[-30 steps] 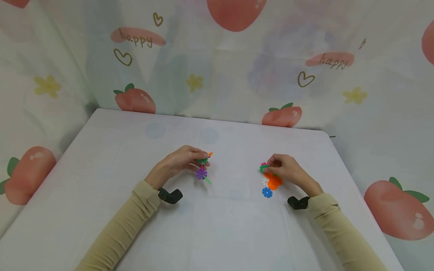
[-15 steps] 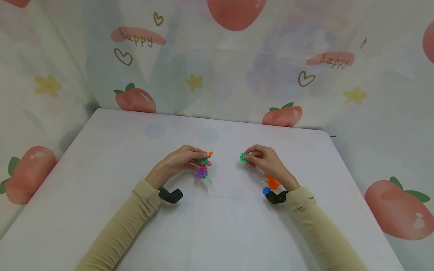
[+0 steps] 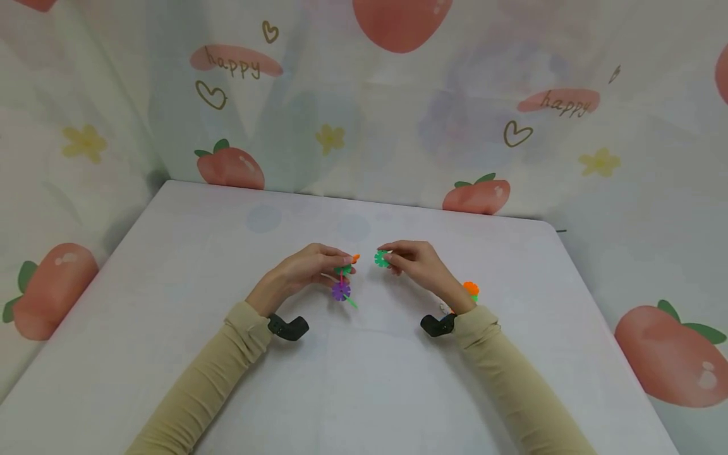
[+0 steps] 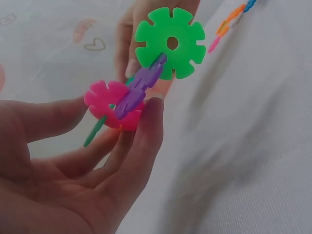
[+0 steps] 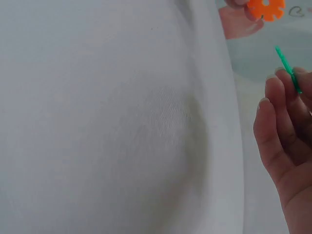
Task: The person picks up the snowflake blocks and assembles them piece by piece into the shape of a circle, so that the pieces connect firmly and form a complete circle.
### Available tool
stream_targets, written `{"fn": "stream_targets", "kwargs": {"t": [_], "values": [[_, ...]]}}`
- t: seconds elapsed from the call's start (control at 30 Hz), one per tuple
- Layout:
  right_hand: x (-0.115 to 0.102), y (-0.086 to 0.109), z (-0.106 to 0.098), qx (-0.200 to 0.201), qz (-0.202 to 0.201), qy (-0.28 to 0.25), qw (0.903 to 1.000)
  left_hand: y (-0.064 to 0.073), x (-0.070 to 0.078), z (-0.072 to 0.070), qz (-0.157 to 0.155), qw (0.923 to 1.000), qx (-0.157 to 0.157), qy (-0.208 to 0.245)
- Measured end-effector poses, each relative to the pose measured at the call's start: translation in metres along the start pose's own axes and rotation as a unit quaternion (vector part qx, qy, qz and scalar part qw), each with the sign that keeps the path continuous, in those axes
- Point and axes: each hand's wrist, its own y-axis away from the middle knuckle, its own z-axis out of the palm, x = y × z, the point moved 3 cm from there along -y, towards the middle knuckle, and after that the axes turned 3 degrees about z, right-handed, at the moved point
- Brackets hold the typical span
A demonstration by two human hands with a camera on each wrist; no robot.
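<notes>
My left hand [image 3: 304, 268] holds a short chain of plastic snowflake discs above the table. In the left wrist view the chain shows a bright green disc [image 4: 190, 41], a purple disc [image 4: 139, 87], a pink disc [image 4: 103, 97] and a teal-green disc [image 4: 94, 131] seen on edge. An orange disc [image 5: 269, 9] at its far end appears in the right wrist view. Close by on the right, my right hand [image 3: 419, 262] pinches a single green snowflake disc [image 3: 381, 258] between thumb and fingers. A small gap separates this disc from the chain.
Beside my right wrist several loose discs lie on the white table [image 3: 364, 392], among them an orange disc [image 3: 470, 288] and a white disc [image 3: 443, 308]. The sleeve and wrist camera [image 3: 437, 326] partly hide them. A printed cloth [image 3: 387, 126] hangs behind the table.
My right hand has lifted the green disc from the loose discs and carried it left toward the chain. My left hand stays nearly still, holding the chain.
</notes>
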Motion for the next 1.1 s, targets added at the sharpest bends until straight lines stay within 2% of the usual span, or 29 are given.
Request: {"fn": "stream_targets", "kwargs": {"t": [0.4,0.77,1.1], "values": [[-0.012,-0.01,0.019,-0.014,-0.01,-0.008,0.9998,0.0,0.001,0.004,0.007,0.9997,-0.011,-0.022],[-0.014,-0.011,0.023,-0.031,0.003,-0.029,0.9991,-0.001,0.0,0.006,0.027,0.9988,0.005,-0.04],[-0.017,-0.015,0.023,-0.05,-0.017,-0.028,0.9982,-0.002,0.0,0.008,0.032,0.9968,0.022,-0.069]]}}
